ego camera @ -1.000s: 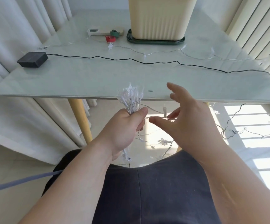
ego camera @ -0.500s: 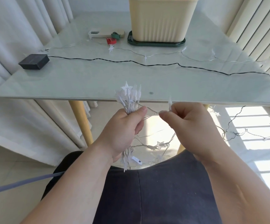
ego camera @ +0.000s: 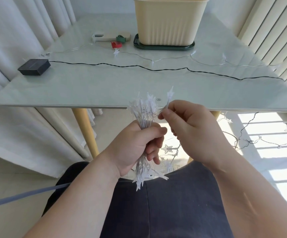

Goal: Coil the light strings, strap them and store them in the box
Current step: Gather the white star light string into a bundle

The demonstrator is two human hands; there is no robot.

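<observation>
My left hand (ego camera: 135, 145) grips a bundle of clear star lights (ego camera: 144, 109) on thin wire, stars sticking up above the fist and hanging below it. My right hand (ego camera: 192, 127) pinches one more star light (ego camera: 169, 96) by its wire just right of the bundle's top. Loose star-light wire (ego camera: 169, 149) hangs under the hands. A second string (ego camera: 173, 58) with stars lies across the glass table (ego camera: 87, 86). The cream box (ego camera: 168, 21) stands at the table's far edge on a dark green lid (ego camera: 163, 46).
A black solar pack (ego camera: 34, 67) sits at the table's left, its black cable (ego camera: 139, 67) running right across the top and down to the floor (ego camera: 268, 140). Red and green straps (ego camera: 117, 44) and a phone (ego camera: 108, 36) lie by the box. Curtains flank both sides.
My right hand closed on a star light near the table edge and carried it up and left beside the bundle's top. My left hand kept its grip on the bundle.
</observation>
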